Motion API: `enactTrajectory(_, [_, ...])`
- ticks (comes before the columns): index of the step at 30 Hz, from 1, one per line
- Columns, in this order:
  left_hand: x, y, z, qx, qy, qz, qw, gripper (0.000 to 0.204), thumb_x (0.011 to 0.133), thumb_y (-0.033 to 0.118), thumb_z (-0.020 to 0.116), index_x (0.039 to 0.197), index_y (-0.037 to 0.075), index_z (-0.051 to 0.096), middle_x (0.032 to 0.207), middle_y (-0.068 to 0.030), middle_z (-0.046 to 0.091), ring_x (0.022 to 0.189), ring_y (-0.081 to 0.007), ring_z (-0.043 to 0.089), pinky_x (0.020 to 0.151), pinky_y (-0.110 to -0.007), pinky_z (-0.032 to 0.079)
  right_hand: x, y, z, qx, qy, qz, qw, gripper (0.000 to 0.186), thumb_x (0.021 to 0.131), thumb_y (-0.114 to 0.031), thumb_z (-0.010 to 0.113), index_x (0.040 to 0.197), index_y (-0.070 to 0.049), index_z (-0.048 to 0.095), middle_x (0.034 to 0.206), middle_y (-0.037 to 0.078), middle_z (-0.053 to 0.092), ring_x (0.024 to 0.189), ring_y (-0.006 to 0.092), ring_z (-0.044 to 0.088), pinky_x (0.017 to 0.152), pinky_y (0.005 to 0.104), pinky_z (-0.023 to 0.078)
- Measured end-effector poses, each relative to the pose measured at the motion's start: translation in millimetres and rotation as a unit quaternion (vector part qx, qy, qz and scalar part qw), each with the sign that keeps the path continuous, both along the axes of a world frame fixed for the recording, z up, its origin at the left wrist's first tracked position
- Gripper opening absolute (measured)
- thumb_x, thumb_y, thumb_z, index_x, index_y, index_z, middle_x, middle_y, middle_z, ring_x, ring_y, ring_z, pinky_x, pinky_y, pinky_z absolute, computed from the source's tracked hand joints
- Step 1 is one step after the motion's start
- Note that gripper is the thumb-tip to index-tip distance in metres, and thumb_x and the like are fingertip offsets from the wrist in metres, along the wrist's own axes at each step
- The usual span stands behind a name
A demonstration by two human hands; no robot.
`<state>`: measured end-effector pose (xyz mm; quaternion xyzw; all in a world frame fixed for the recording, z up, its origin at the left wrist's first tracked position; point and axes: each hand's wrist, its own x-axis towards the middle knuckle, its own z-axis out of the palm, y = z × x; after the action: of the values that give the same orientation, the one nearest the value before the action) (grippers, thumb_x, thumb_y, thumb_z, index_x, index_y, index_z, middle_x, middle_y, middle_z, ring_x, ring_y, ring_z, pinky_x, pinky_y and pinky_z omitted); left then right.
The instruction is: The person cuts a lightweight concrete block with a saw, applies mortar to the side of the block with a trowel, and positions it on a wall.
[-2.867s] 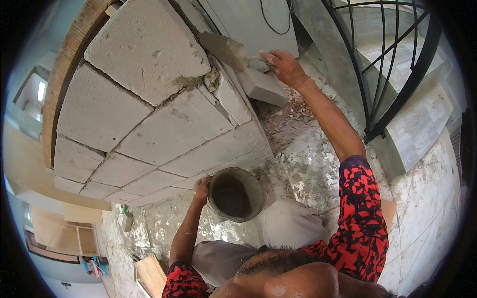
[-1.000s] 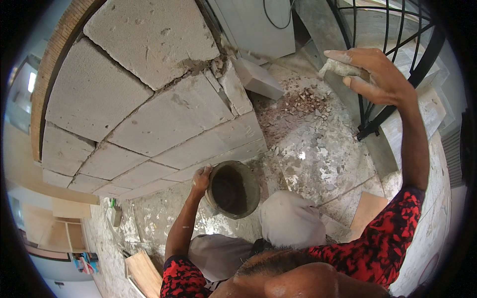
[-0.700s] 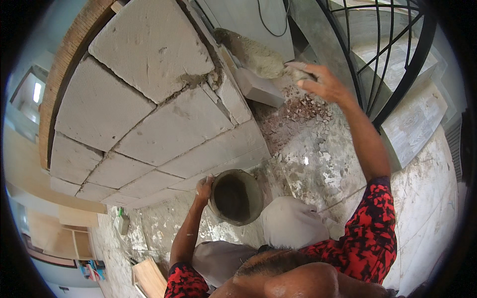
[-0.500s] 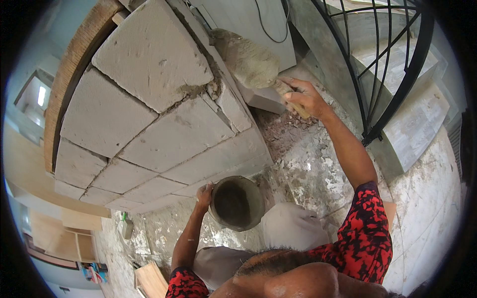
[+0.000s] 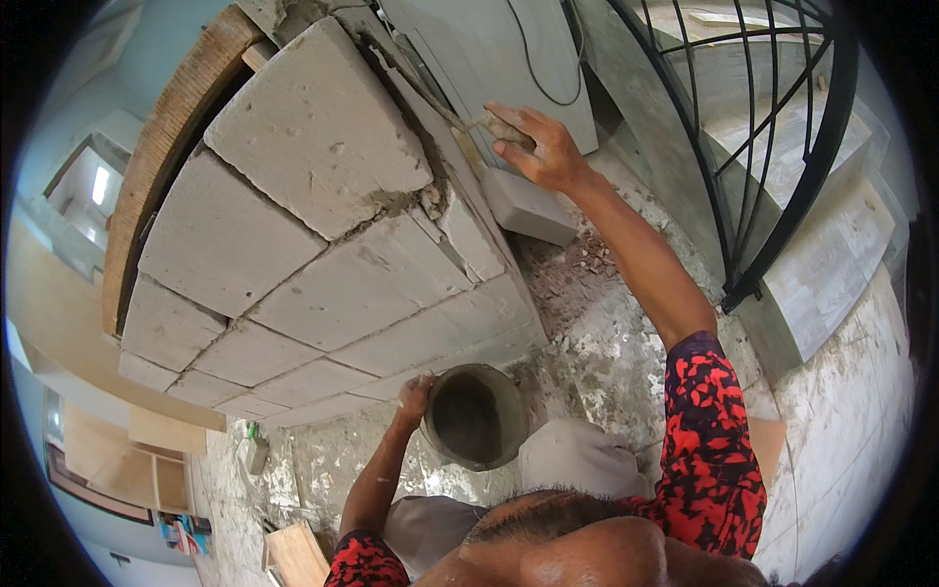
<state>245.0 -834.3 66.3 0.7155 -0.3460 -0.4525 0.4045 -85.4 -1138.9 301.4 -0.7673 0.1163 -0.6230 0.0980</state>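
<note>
My right hand [image 5: 544, 152] is closed on the handle of a mortar-caked trowel [image 5: 507, 130] at the far end of the block wall [image 5: 367, 269]. The blade is turned nearly edge-on along the wall's right side, so little of its face shows. Grey mortar [image 5: 393, 202] sticks out of a joint near the wall's top right corner. Low beside the wall, my left hand [image 5: 415, 395] grips the rim of a round bucket [image 5: 516, 430]. The bucket's inside is dark grey, and how much it holds is hard to tell.
A loose pale block [image 5: 529, 206] lies right of the wall, next to rubble [image 5: 577, 269]. A black metal railing [image 5: 729, 210] and steps [image 5: 831, 264] stand at the right. A curved wooden board [image 5: 161, 161] runs along the wall's left. A cable [image 5: 533, 64] hangs over a pale panel.
My right hand has moved left and up with the trowel, turning its blade from broad face to nearly edge-on beside the wall. My left hand still holds the bucket rim; the whole view has shifted slightly.
</note>
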Motion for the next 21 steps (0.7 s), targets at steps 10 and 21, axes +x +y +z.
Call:
enactTrajectory(10, [5, -2, -4, 0.011, -0.029, -0.005, 0.999, 0.041, 0.094, 0.038, 0.051, 0.096, 0.000, 0.065, 0.083, -0.0055, 0.065, 0.072, -0.0124, 0.059, 0.067, -0.027, 0.048, 6, -23, 20, -0.086, 0.040, -0.131, 0.987, 0.052, 0.082, -0.019, 0.068, 0.131, -0.015, 0.052, 0.083, 0.006, 0.056, 0.068, 0.0197, 0.054, 0.059, 0.0323, 0.046])
enactTrajectory(21, [-11, -6, 9, 0.006, -0.035, -0.042, 0.998, 0.044, 0.095, 0.038, 0.049, 0.096, -0.003, 0.066, 0.083, -0.0062, 0.066, 0.072, -0.0149, 0.059, 0.068, -0.029, 0.047, -42, 6, 28, -0.076, 0.059, -0.256, 0.962, 0.052, 0.081, -0.017, 0.067, 0.130, -0.021, 0.053, 0.088, 0.007, 0.060, 0.073, 0.0233, 0.059, 0.063, 0.0324, 0.050])
